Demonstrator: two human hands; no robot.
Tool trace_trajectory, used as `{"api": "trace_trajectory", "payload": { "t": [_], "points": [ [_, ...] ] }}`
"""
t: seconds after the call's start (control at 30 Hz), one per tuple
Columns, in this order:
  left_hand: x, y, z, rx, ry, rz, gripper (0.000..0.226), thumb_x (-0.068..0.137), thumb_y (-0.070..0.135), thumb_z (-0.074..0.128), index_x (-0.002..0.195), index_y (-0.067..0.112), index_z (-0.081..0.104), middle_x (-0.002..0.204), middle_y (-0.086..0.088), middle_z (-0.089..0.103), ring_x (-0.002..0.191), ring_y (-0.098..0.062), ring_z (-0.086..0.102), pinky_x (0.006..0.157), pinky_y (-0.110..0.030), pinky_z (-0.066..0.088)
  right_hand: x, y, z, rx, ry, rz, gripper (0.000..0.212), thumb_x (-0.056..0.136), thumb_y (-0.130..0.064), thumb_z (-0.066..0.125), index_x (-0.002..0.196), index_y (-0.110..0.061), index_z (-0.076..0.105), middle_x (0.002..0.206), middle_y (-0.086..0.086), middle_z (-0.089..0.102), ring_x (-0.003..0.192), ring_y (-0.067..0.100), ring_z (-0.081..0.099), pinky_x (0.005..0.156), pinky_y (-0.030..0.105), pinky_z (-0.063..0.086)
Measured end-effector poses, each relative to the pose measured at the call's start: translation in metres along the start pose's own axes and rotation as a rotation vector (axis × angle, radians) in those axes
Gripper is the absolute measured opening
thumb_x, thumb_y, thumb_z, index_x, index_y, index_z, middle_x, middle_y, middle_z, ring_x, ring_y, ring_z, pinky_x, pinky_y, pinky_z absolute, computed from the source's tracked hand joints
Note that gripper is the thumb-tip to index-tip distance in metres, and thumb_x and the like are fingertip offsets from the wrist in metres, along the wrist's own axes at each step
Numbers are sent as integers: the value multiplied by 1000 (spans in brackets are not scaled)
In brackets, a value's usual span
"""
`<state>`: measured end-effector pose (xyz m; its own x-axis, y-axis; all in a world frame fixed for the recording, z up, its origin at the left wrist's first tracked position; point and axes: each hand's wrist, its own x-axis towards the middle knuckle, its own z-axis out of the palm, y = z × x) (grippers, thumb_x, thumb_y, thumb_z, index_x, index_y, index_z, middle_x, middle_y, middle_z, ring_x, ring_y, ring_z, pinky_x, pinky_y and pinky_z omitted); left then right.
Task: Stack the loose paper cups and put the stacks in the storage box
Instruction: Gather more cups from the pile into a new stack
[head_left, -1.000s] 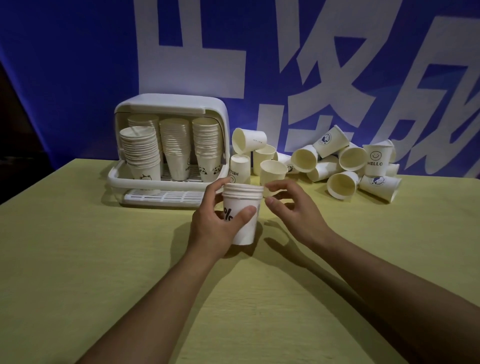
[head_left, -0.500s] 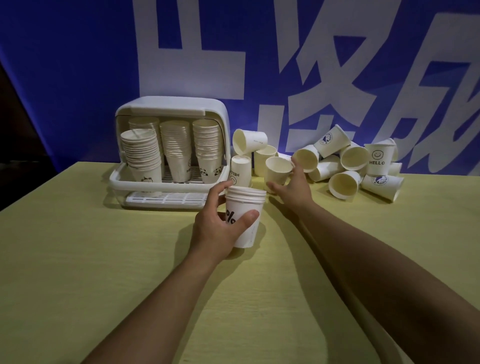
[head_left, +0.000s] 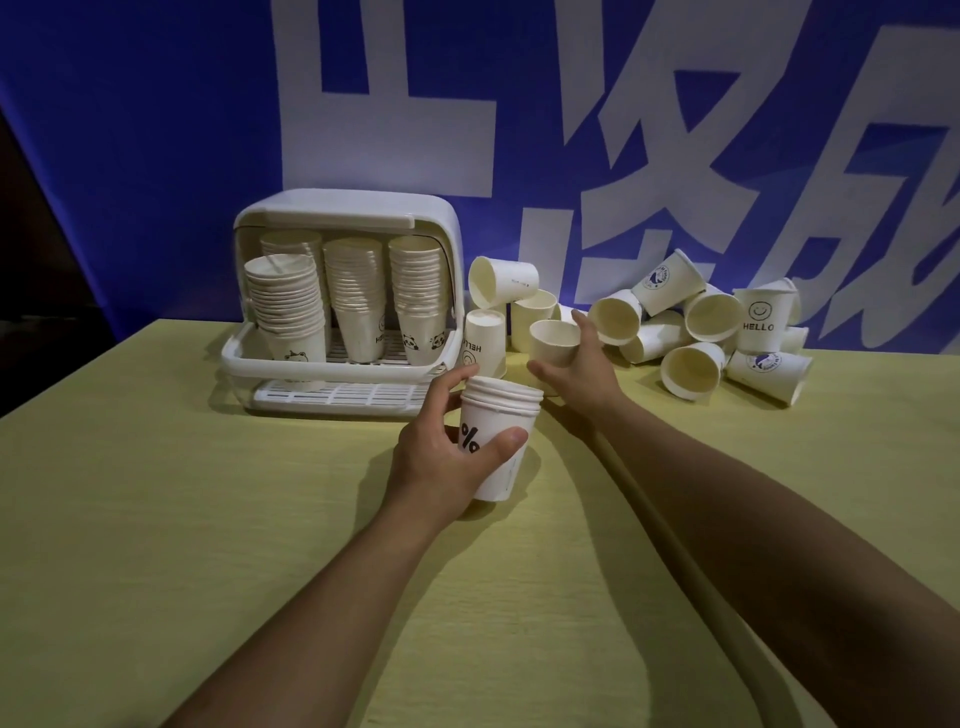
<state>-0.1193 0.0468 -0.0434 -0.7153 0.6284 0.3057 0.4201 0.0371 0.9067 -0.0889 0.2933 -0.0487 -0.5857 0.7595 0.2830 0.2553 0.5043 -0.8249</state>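
Note:
My left hand (head_left: 441, 457) grips a short stack of white paper cups (head_left: 501, 431) standing on the yellow table, a black "%" mark on its side. Behind it my right hand (head_left: 576, 364) holds a single loose cup (head_left: 553, 340), mouth up, at the near edge of the cup pile. More loose cups (head_left: 706, 332) lie tumbled to the right against the blue backdrop. The white storage box (head_left: 343, 213) stands open at the back left with several tall cup stacks (head_left: 358, 299) inside.
An upside-down "HELLO" cup (head_left: 485, 345) stands just right of the box. The box's slotted tray (head_left: 337, 397) juts forward onto the yellow table (head_left: 208, 545). A blue banner (head_left: 156, 130) with white characters closes off the back.
My right hand left the rim of the stack, reached back to the pile and took hold of one loose cup. My left hand kept its grip on the stack.

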Motion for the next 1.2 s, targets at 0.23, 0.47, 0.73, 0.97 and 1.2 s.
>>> {"api": "trace_trajectory", "payload": {
  "t": [0.23, 0.47, 0.73, 0.97, 1.2],
  "points": [
    [3, -2, -2, 18, 6, 14, 75, 74, 45, 85, 135, 56, 43, 127, 14, 60, 87, -2, 66, 72, -27, 56, -8, -23, -1, 192, 90, -33, 95, 80, -31, 83, 154, -24, 23, 144, 3, 49, 125, 20, 51, 104, 42, 49],
    [0, 0, 1, 70, -67, 24, 94, 73, 50, 84, 145, 62, 25, 142, 13, 52, 107, -11, 62, 87, -42, 57, -60, -81, -34, 338, -21, -169, 80, 85, -33, 76, 150, -31, 29, 128, -6, 45, 106, 4, 55, 73, 10, 53],
    [-2, 3, -2, 57, 25, 75, 109, 74, 43, 86, 150, 61, 9, 143, 10, 50, 111, -7, 52, 89, -33, 49, -108, -91, -26, 139, -330, -158, 67, 88, -46, 69, 146, -31, 40, 142, -3, 51, 125, 15, 51, 99, 34, 49],
    [3, 1, -4, 30, 94, 75, 75, 78, 45, 82, 130, 65, 31, 111, 30, 50, 92, 9, 54, 68, -14, 43, -100, -79, -17, 205, -337, -152, 55, 96, -56, 43, 148, -36, 40, 148, -8, 48, 129, 9, 48, 104, 36, 42],
    [5, -2, -3, 25, 112, 47, 73, 77, 45, 82, 136, 53, 41, 118, 18, 54, 92, 2, 59, 68, -15, 46, -9, -53, 0, -279, 27, -298, 53, 96, -26, 64, 145, -29, 45, 148, -1, 48, 132, 20, 46, 110, 43, 41]
  ]
}}
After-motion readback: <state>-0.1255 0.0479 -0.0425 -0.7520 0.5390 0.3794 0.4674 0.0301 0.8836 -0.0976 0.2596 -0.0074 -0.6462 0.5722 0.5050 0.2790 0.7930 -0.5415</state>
